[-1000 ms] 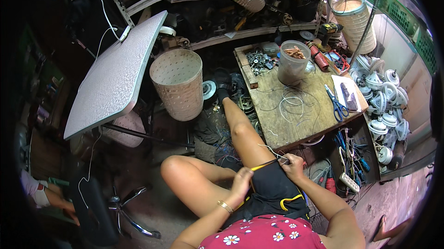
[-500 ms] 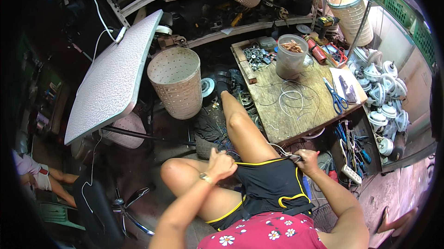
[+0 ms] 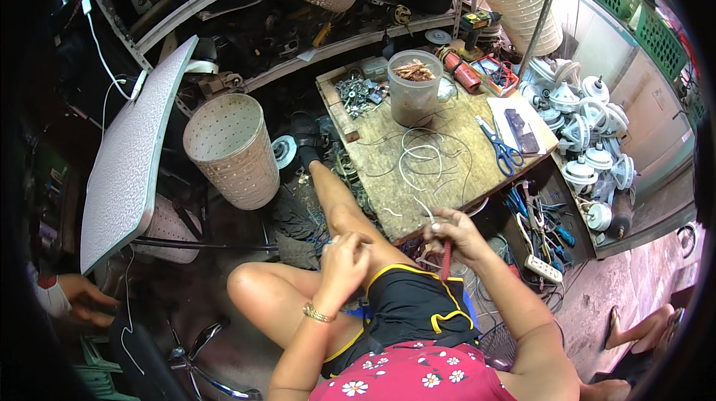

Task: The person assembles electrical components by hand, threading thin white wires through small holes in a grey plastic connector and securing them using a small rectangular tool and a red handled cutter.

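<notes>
My right hand (image 3: pixel 459 238) is closed near the front edge of the wooden worktable (image 3: pixel 380 200). A red-handled tool (image 3: pixel 446 261) hangs down from its palm; its working end is hidden. A short length of white wire (image 3: pixel 424 209) sticks up from the same fingertips. My left hand (image 3: pixel 345 263), with a gold bracelet at the wrist, is curled closed above my thigh, apart from the right. What its fingers hold, if anything, cannot be made out. On the tabletop lie loose loops of white wire (image 3: pixel 403 170) and blue-handled scissors (image 3: pixel 509 159).
A translucent bucket of copper pieces (image 3: pixel 412 95) stands on the table beside metal parts (image 3: pixel 361 94). Right of it are a tray of hand tools (image 3: pixel 533 215) and piled white plastic parts (image 3: pixel 589 133). A perforated basket (image 3: pixel 242 162) stands left, near a grey panel (image 3: pixel 134 155).
My hands have come off the shorts. The right has risen toward the table edge, with the red handle now hanging down; the left has turned inward. The view has swung right.
</notes>
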